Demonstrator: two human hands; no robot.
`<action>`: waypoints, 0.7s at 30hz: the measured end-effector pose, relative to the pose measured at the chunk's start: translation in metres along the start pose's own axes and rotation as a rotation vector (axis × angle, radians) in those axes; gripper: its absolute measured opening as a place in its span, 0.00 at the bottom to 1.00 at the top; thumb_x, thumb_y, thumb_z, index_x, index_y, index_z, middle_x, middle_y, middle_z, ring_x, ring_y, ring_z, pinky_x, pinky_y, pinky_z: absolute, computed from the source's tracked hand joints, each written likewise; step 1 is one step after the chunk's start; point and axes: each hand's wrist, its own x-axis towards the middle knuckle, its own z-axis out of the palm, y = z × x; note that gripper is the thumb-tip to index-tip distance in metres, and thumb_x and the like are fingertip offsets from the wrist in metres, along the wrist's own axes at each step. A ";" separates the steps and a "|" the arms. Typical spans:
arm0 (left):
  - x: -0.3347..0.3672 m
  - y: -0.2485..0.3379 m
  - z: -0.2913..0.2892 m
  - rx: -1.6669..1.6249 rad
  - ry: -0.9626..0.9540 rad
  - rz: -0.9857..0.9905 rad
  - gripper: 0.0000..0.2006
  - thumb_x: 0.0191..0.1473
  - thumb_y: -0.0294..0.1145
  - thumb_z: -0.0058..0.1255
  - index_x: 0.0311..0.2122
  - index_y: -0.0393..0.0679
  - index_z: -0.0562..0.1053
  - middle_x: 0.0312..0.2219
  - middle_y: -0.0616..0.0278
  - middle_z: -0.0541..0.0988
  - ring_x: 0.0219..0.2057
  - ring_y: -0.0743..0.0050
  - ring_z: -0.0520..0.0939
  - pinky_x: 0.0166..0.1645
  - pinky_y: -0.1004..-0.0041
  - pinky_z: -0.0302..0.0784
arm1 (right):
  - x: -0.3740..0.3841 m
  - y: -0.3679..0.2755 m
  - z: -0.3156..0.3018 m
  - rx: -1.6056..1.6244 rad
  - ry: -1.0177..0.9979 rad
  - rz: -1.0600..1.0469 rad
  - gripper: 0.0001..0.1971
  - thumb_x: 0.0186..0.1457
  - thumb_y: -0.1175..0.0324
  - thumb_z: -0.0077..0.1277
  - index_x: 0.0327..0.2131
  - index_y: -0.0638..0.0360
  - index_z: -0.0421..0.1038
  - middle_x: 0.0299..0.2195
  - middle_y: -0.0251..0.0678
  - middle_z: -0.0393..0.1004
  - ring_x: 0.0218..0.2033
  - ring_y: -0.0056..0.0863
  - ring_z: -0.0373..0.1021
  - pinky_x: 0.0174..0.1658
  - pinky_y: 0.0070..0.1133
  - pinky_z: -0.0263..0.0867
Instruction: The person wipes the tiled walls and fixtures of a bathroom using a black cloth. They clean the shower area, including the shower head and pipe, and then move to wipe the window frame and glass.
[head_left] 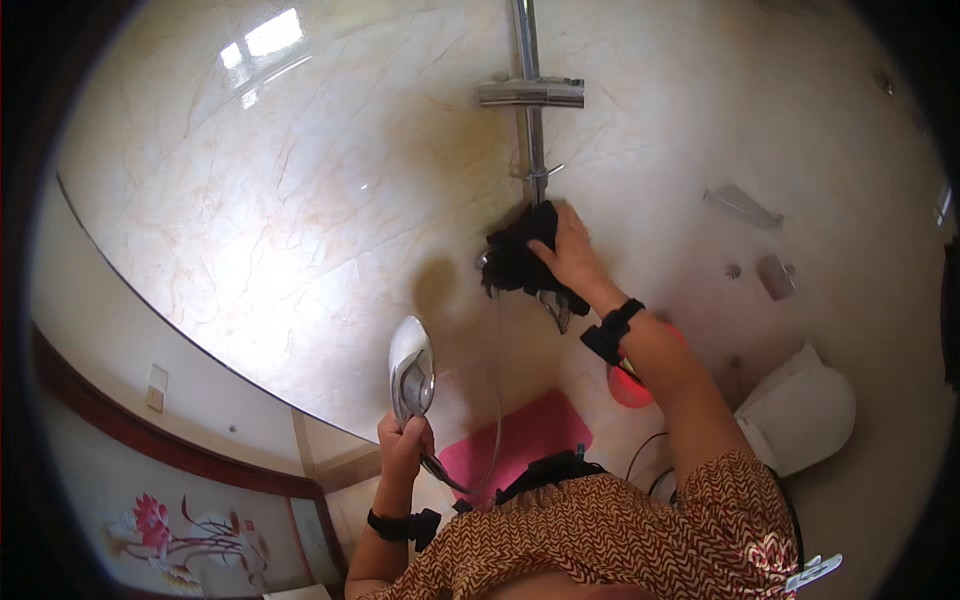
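Note:
My left hand [403, 447] is wrapped round the handle of a chrome handheld shower head [408, 350], held up off the wall. From its lower end a thin shower hose [498, 410] loops down and back up toward the fixture. My right hand [577, 258] presses a bunched black cloth [520, 262] against the lower end of the vertical chrome shower pipe [536, 135]. Most of the tap there is covered by the cloth; a bit of chrome [554, 310] shows beneath it.
A chrome crosspiece [530, 94] sits higher on the pipe. Below are a pink mat [530, 435], a red bucket or basin [630, 388] partly behind my right arm, and a white toilet [805, 415]. Metal fittings [742, 206] are on the right wall. A flower-painted panel [185, 520] stands lower left.

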 end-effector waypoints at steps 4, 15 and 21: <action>-0.001 0.010 0.026 -0.042 0.034 0.049 0.12 0.55 0.30 0.45 0.21 0.42 0.64 0.10 0.64 0.69 0.10 0.79 0.68 0.16 0.78 0.62 | -0.004 -0.007 -0.021 -0.282 -0.133 -0.087 0.32 0.49 0.66 0.57 0.56 0.64 0.60 0.57 0.47 0.61 0.55 0.47 0.62 0.54 0.35 0.63; -0.004 -0.001 0.041 -0.126 0.082 0.146 0.15 0.60 0.40 0.48 0.24 0.44 0.64 0.13 0.66 0.67 0.10 0.79 0.68 0.15 0.79 0.63 | 0.064 -0.041 -0.082 0.880 0.382 -0.009 0.17 0.53 0.79 0.48 0.47 0.68 0.67 0.42 0.42 0.75 0.45 0.33 0.71 0.51 0.26 0.63; -0.001 -0.003 0.037 -0.151 0.031 0.131 0.13 0.58 0.33 0.50 0.23 0.44 0.64 0.12 0.65 0.68 0.10 0.79 0.68 0.15 0.78 0.63 | 0.097 -0.093 -0.056 0.787 0.626 -0.068 0.25 0.51 0.80 0.51 0.53 0.68 0.57 0.44 0.46 0.71 0.47 0.34 0.68 0.53 0.25 0.62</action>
